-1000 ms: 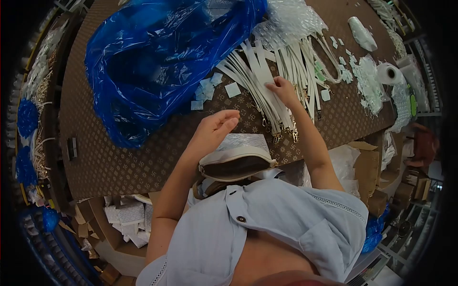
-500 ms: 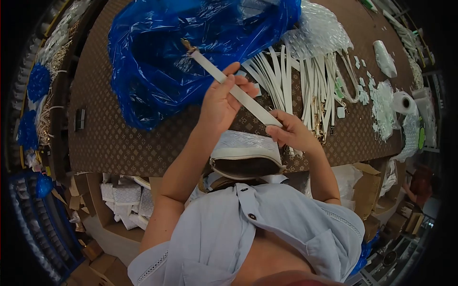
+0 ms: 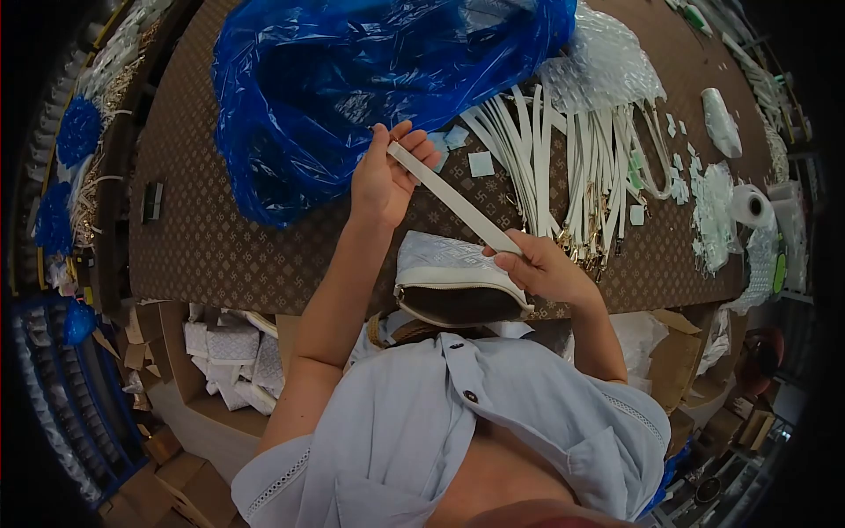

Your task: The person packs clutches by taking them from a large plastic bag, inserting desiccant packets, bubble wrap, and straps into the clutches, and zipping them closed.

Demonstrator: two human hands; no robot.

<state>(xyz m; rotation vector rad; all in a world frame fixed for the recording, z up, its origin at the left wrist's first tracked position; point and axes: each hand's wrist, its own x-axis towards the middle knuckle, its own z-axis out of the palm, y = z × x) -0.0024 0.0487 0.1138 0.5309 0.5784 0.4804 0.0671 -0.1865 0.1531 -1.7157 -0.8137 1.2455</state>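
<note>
A white strap (image 3: 454,199) slants between my two hands above the table. Its upper end is in my left hand (image 3: 385,179), thumb and fingers closed about it; the metal clasp there is mostly hidden by the fingers. My right hand (image 3: 547,269) grips the lower end between thumb and fingers. Just below the strap, at the near table edge, lies a pale patterned pouch (image 3: 447,257) with its zipped mouth gaping toward me. A row of white straps (image 3: 588,172) with gold clasps lies beyond my right hand.
A large blue plastic bag (image 3: 295,114) covers the table's far left. Bubble wrap (image 3: 607,66) rests over the strap ends, and small paper squares (image 3: 481,164) are scattered about. Below the table edge, a cardboard box (image 3: 189,374) holds more patterned pieces (image 3: 233,343).
My left hand has slid along the strap to its clasp end, drawing that end down and nearer. My right hand keeps its grip at the other end, slightly lower.
</note>
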